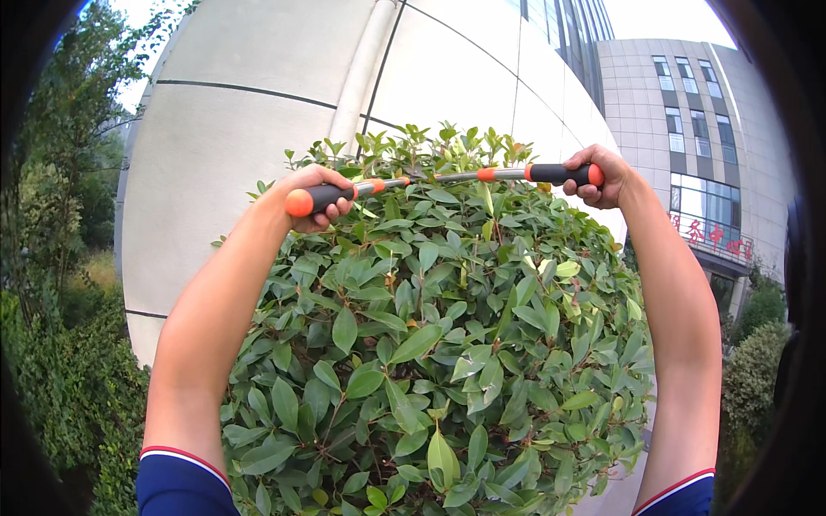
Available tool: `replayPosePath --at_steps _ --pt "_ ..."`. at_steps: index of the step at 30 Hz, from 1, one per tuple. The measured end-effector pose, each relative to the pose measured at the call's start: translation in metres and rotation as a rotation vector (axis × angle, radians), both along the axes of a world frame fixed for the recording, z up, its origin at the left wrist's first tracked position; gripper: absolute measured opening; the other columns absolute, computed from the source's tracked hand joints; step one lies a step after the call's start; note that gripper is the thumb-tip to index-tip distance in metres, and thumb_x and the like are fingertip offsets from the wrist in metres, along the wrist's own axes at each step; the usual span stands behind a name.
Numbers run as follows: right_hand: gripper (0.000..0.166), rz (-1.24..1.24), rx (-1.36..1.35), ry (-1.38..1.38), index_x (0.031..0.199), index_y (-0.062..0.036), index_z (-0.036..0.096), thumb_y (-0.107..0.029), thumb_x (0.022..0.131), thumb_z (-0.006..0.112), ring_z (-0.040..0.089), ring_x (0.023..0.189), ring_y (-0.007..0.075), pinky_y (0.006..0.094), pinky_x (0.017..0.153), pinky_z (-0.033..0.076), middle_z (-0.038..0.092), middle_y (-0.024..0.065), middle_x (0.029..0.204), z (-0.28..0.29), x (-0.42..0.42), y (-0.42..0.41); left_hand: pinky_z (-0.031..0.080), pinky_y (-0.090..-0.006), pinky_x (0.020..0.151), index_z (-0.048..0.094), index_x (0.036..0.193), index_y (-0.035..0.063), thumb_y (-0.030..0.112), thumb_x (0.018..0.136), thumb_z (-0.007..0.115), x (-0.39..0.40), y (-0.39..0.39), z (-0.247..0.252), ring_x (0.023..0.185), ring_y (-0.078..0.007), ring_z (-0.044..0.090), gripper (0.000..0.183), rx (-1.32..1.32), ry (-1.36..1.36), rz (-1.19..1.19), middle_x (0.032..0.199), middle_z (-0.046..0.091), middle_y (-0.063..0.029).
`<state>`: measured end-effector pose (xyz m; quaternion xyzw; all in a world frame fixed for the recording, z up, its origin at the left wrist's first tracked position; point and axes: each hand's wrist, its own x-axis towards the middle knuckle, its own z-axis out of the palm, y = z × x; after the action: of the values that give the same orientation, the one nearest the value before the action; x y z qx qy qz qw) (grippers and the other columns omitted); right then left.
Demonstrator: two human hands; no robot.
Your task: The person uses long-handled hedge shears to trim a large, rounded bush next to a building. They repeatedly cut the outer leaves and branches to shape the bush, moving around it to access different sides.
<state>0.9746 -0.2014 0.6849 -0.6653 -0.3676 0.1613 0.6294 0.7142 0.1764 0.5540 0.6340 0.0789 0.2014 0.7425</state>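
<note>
My left hand [317, 198] is closed around the black grip with an orange end cap on one handle of a pair of hedge shears [461, 177]. The other handle's black grip sits in my right hand [603, 175]. The two metal handles are spread wide, stretching almost level across the top of a leafy green shrub [426, 322]. Both have orange collars, and they meet near the middle, among the upper leaves. The blades point away from me and are hidden in the foliage. Fresh, lighter shoots stand up behind the shears.
A pale panelled wall [226, 161] rises right behind the shrub, with a vertical pipe [361, 71] on it. Bushes and trees [71, 361] fill the left side. A paved strip [619, 487] runs at lower right, and a grey building [700, 129] with red lettering stands beyond.
</note>
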Motion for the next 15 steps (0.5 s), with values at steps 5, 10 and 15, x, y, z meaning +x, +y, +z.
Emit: replayPosePath --at_steps 5,10,15 --pt "0.031 0.282 0.039 0.017 0.111 0.0054 0.054 -0.005 0.083 0.059 0.052 0.044 0.0121 0.0228 0.035 0.038 0.059 0.0135 0.07 -0.07 -0.036 0.106 0.039 -0.0213 0.036 0.051 0.098 0.0065 0.019 0.088 0.065 0.039 0.012 -0.01 0.047 -0.0096 0.053 0.021 0.069 -0.071 0.071 0.071 0.06 -0.001" --pt "0.019 0.052 0.079 -0.099 0.09 0.0035 0.055 -0.01 0.081 0.066 0.052 0.042 0.0164 0.0278 0.035 0.033 0.058 0.0104 0.068 -0.166 -0.075 0.058 0.047 -0.025 0.041 0.054 0.095 0.007 0.017 0.088 0.063 0.031 -0.044 -0.075 0.049 -0.012 0.057 0.015 0.142 -0.152 0.054 0.071 0.062 -0.0036" --pt "0.02 0.143 0.003 -0.218 0.092 0.0019 0.057 -0.014 0.082 0.064 0.05 0.043 0.013 0.0262 0.037 0.032 0.058 0.0081 0.071 -0.189 -0.089 -0.035 0.05 -0.0254 0.045 0.056 0.096 0.0044 0.019 0.09 0.065 -0.011 -0.123 -0.127 0.051 -0.0134 0.059 0.018 0.086 -0.219 0.077 0.072 0.061 -0.0041"
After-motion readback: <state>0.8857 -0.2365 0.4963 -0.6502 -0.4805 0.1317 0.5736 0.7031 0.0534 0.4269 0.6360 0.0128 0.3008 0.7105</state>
